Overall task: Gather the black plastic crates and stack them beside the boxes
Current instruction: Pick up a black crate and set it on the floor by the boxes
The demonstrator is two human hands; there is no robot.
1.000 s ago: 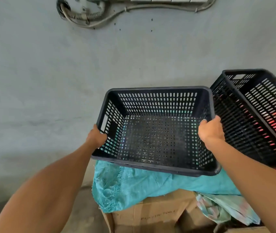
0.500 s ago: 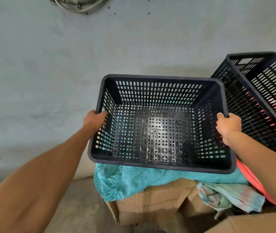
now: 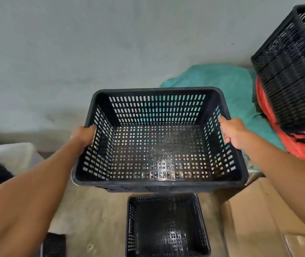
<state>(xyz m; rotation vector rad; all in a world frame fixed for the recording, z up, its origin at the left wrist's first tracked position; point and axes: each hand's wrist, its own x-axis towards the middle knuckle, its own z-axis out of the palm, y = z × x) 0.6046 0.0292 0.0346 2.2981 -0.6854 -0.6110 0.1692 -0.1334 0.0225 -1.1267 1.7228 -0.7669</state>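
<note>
I hold a black perforated plastic crate (image 3: 159,145) in the air at the centre of the view, its open top facing me. My left hand (image 3: 84,135) grips its left rim and my right hand (image 3: 231,131) grips its right rim. Directly below it, on the floor, stands a second black crate (image 3: 166,227), upright and empty. A cardboard box (image 3: 263,219) lies to the right of that floor crate. Another black crate (image 3: 292,75) leans tilted at the upper right, on top of orange fabric.
A grey wall (image 3: 92,43) closes the far side. A teal sack (image 3: 227,84) and orange fabric (image 3: 296,145) lie at the right. A pale container (image 3: 12,156) and dark objects sit at the left edge. Bare concrete floor (image 3: 96,210) shows left of the lower crate.
The held crate has come off the teal sack and moved toward me and down. The view has tipped downward, bringing the floor crate and cardboard box into sight.
</note>
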